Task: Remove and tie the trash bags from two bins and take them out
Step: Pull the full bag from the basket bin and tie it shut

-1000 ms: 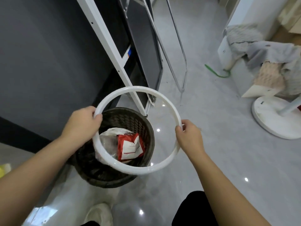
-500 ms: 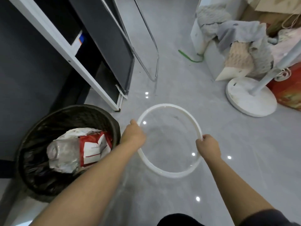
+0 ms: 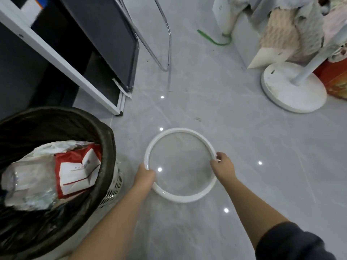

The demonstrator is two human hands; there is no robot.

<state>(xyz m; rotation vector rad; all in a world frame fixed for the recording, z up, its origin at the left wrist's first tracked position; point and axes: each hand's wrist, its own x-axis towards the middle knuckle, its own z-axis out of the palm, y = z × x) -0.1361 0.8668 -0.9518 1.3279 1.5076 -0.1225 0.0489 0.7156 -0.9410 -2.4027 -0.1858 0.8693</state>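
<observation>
A white plastic ring from the bin's top lies flat and low at the grey floor, right of the bin. My left hand grips its left edge and my right hand grips its right edge. The perforated metal bin stands at the lower left, lined with a black trash bag folded over its rim. Inside lie a red and white carton and crumpled clear plastic.
A white-framed black board and a chrome tube frame lean behind the bin. A white round fan base stands at the right, with a cloth-covered box and a green cord behind it.
Both hands have carried the ring off the bin, moved it right and lowered it to the floor. The bin now sits at the left with its bag rim uncovered.
</observation>
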